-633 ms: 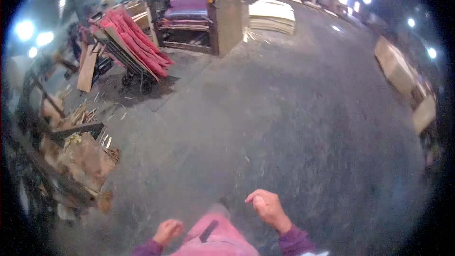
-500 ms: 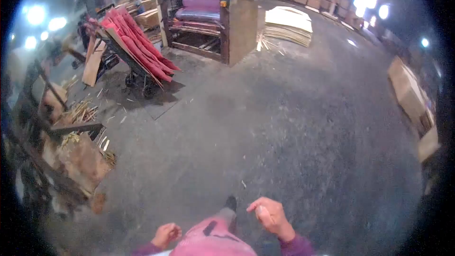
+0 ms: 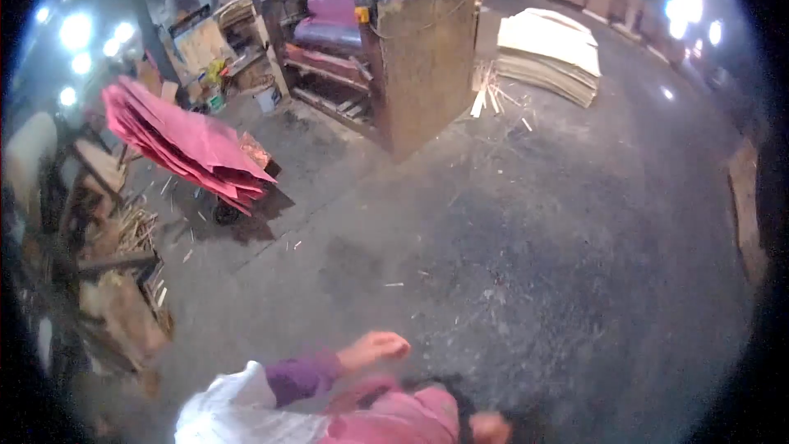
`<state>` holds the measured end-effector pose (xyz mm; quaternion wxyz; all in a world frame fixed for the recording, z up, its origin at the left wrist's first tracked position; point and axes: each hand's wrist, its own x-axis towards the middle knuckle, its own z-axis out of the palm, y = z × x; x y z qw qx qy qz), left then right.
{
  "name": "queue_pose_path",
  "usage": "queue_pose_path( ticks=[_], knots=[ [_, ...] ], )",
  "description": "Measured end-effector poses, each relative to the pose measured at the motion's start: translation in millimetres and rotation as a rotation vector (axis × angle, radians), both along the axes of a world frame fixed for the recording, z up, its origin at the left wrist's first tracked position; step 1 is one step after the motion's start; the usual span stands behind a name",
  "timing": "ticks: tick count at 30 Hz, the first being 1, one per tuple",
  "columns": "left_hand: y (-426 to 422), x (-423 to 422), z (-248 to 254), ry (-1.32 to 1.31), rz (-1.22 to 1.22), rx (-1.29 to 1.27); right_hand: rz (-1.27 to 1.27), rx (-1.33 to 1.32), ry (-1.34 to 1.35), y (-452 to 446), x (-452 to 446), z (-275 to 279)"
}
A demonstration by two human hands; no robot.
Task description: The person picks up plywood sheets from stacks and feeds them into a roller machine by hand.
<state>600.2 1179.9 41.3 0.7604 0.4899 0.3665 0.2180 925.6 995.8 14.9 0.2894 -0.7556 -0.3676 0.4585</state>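
My left hand [image 3: 376,349] reaches forward over the pink apron [image 3: 403,418], its fingers curled in with nothing visible in them. A purple sleeve [image 3: 302,378] covers that forearm, below a white garment at the shoulder. My right hand [image 3: 491,427] is low at the bottom edge, blurred and partly cut off, so its fingers cannot be made out. Neither hand touches any object that shows; the grey floor [image 3: 427,230] lies beyond them. Farther off at the left, pink sheets [image 3: 185,136] lean in a slanted stack on a wheeled support.
A machine frame with rollers [image 3: 329,33] and a large brown side panel [image 3: 423,66] stands ahead. Right of it is a stack of pale sheets [image 3: 546,53] with scattered strips. Wood scraps [image 3: 136,226] lie at the left; a long board [image 3: 744,205] is at the right edge.
The machine and pink sheets appear larger and nearer, and the view has turned left. My left hand has swung forward and right; my right hand has dropped toward the bottom edge.
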Motion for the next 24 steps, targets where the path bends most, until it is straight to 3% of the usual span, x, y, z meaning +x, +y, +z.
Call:
queue_pose_path(
  ticks=[2, 3, 4, 6, 9, 11, 13, 14, 16, 18, 23, 24],
  knots=[
    [61, 13, -28, 0.09, 0.25, -0.046, 0.069, 0.124, 0.069, 171, 37, 68],
    [88, 9, -21, 0.095, 0.239, -0.051, 0.274, 0.298, 0.03, 251, 49, 130],
    [125, 8, -6, 0.105, 0.22, -0.051, 0.31, 0.365, 0.045, 323, 64, 175],
    [205, 28, 41, -0.018, 0.447, -0.339, 0.357, 0.499, 0.078, 445, 91, 234],
    [385, 80, -3, 0.001, 0.444, -0.35, 0.491, 0.843, 0.063, 591, 165, 171],
    [543, 146, -43, 0.062, 0.214, -0.01, 0.119, 0.334, 0.147, 664, 194, 127],
    [688, 235, 35, -0.185, 0.205, 0.052, 0.194, 0.228, -0.227, 692, 261, 23],
    [749, 262, 68, -0.202, 0.106, 0.095, 0.147, 0.122, -0.241, 720, 282, 8],
    [876, 316, 126, -0.228, -0.103, 0.193, 0.019, -0.075, -0.161, 798, 325, 10],
    [979, 360, 136, -0.168, -0.1, 0.138, -0.018, -0.145, -0.129, 894, 369, 12],
    [1154, 449, 10, -0.091, 0.301, 0.019, 0.16, 0.037, -0.193, 1199, 479, 7],
    [1175, 456, 15, -0.05, 0.301, 0.003, 0.271, 0.148, -0.281, 1275, 505, 26]
  ],
)
